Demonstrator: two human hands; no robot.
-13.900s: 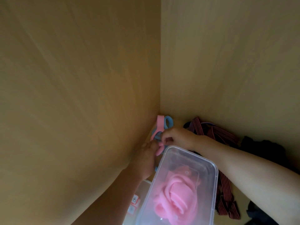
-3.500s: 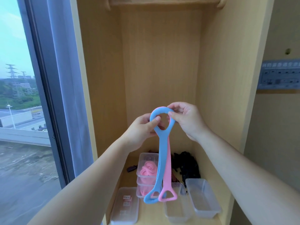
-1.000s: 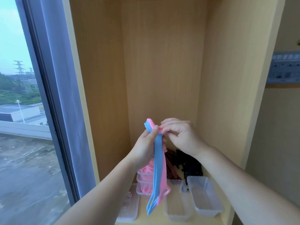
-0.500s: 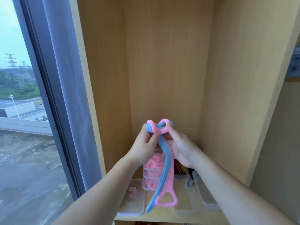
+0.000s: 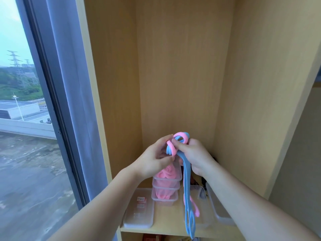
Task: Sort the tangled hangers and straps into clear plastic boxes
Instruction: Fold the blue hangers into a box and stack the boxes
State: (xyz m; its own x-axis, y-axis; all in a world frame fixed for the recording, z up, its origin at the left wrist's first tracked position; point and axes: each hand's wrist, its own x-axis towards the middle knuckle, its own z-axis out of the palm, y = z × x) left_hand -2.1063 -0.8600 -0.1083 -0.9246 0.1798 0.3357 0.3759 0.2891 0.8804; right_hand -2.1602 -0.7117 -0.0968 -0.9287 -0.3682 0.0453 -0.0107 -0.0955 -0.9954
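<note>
Both hands are raised in front of an open wooden cupboard, above its shelf (image 5: 166, 225), working on two straps held together. The left hand (image 5: 151, 162) curls its fingertips and thumb round the rolled top end, where the pink strap (image 5: 180, 136) lies on the outside. The right hand (image 5: 196, 153) closes over the blue strap (image 5: 187, 181) just below that roll; its palm hides how the two bands cross there.

Below the hands the blue strap hangs straight down, its looped end reaching past the shelf edge. Most of the pink strap is covered by the blue one, and only a curved piece shows beside the lower loop.

On the shelf stand two stacked clear boxes (image 5: 165, 197) holding bunched pink material (image 5: 167, 173); the left hand covers the upper box's back edge. Left of them lies a flat clear box (image 5: 139, 218) with a small label too blurred to read. Whether it is a lid or a shallow box is hard to tell. Another clear box (image 5: 201, 193) sits behind the hanging straps, and a third (image 5: 218, 214) is largely hidden by the right forearm.

Behind the right hand a bit of dark cloth (image 5: 214, 158) and a striped band (image 5: 193, 180) peek out, otherwise concealed. A window (image 5: 26, 119) fills the left side.
</note>
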